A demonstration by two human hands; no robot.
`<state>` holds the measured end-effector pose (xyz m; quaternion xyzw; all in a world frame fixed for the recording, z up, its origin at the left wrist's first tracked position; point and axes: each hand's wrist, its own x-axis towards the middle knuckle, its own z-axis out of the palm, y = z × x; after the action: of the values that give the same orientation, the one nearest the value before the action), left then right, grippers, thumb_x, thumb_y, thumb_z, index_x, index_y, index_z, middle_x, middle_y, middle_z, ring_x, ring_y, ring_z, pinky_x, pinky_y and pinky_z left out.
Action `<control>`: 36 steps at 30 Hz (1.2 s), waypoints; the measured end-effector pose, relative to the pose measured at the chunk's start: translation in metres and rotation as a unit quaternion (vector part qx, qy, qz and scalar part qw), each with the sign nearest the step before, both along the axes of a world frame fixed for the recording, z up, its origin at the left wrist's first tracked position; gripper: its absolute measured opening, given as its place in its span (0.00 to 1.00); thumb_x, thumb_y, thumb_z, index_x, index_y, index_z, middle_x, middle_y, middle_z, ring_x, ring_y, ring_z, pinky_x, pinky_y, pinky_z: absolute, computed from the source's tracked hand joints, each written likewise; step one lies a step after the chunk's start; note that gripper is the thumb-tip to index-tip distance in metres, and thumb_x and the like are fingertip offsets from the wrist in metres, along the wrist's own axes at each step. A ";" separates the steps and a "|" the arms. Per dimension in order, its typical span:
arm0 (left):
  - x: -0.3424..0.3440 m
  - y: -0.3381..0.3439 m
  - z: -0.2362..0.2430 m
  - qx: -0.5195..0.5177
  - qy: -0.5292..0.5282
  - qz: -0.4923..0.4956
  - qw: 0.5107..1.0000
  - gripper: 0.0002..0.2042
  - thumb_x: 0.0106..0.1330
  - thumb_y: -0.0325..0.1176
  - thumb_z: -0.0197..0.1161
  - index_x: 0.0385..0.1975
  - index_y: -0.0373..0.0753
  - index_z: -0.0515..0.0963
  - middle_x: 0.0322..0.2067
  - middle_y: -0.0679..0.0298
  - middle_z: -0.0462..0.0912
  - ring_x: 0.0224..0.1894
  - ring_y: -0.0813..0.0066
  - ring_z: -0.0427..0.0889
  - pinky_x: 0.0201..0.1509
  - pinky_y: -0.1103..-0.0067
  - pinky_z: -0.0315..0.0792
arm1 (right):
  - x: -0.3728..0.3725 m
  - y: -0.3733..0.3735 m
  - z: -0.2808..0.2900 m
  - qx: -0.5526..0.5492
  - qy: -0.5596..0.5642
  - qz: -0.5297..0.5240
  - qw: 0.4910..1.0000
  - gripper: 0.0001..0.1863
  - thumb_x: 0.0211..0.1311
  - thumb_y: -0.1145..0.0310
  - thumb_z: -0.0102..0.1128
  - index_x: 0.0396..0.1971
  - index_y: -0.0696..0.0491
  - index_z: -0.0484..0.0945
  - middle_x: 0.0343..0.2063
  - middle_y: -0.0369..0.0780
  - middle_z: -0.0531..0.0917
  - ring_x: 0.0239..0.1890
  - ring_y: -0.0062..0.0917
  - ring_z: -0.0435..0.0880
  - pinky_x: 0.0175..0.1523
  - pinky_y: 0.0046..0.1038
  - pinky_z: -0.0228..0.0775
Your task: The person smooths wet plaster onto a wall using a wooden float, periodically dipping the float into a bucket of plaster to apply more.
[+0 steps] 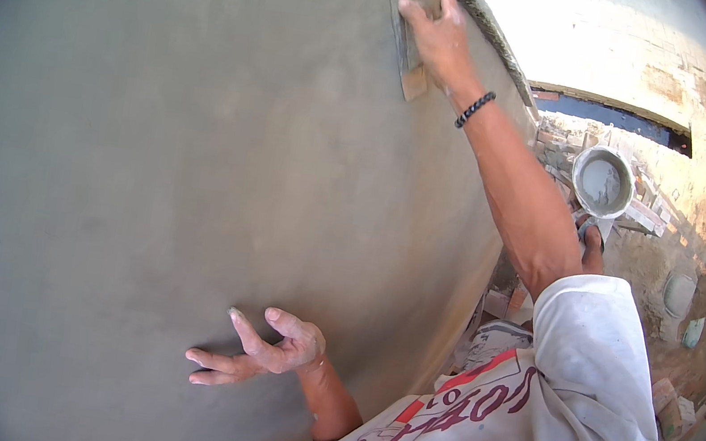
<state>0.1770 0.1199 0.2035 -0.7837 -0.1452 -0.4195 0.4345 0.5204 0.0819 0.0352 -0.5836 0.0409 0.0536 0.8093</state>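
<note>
A broad grey plastered wall (156, 148) fills the left and middle of the view, smooth and damp-looking. Near its upper right edge, my right hand (443, 42) grips a plastering trowel (403, 43) whose flat rectangular blade lies against the plaster. Much of the trowel's handle is hidden by my fingers. A dark beaded bracelet (475, 110) circles my right wrist. Lower down, my left hand (273, 354) holds nothing; its plaster-smeared fingers are spread close to the wall. Whether the fingertips touch the surface, I cannot tell.
A round bucket (579, 182) with greyish liquid stands at the right, beside broken bricks and rubble (647, 212). My foot (592, 241) shows just below it. The wall's rough edge (496, 38) runs along the top right. More brick pieces (672, 405) lie at the lower right.
</note>
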 end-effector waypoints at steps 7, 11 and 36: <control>-0.005 -0.004 0.000 0.015 0.020 0.023 0.999 0.17 0.73 0.44 0.55 0.53 0.41 0.79 0.71 0.37 0.55 0.76 0.36 0.41 0.70 0.37 0.40 | -0.134 -0.006 0.037 -0.012 -0.174 0.063 0.983 0.22 0.61 0.56 0.64 0.45 0.59 0.72 0.39 0.53 0.80 0.45 0.45 0.81 0.54 0.40 0.73; -0.011 -0.004 -0.004 0.011 0.023 0.038 0.999 0.18 0.72 0.41 0.55 0.55 0.38 0.77 0.71 0.36 0.53 0.76 0.39 0.43 0.72 0.40 0.39 | -0.003 -0.015 0.030 -0.025 0.005 0.133 0.991 0.26 0.60 0.54 0.63 0.46 0.60 0.69 0.34 0.51 0.81 0.39 0.43 0.83 0.47 0.40 0.75; -0.005 -0.007 -0.007 0.004 0.055 0.054 0.997 0.24 0.73 0.44 0.56 0.65 0.40 0.70 0.74 0.47 0.51 0.77 0.45 0.40 0.73 0.43 0.39 | -0.009 -0.009 -0.046 -0.028 -0.008 0.073 0.997 0.29 0.60 0.55 0.68 0.51 0.62 0.71 0.43 0.51 0.82 0.48 0.36 0.82 0.54 0.39 0.74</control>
<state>0.1719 0.1127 0.1969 -0.7947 -0.1615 -0.3523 0.4671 0.5117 0.0733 -0.0109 -0.6077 -0.0065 0.1067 0.7869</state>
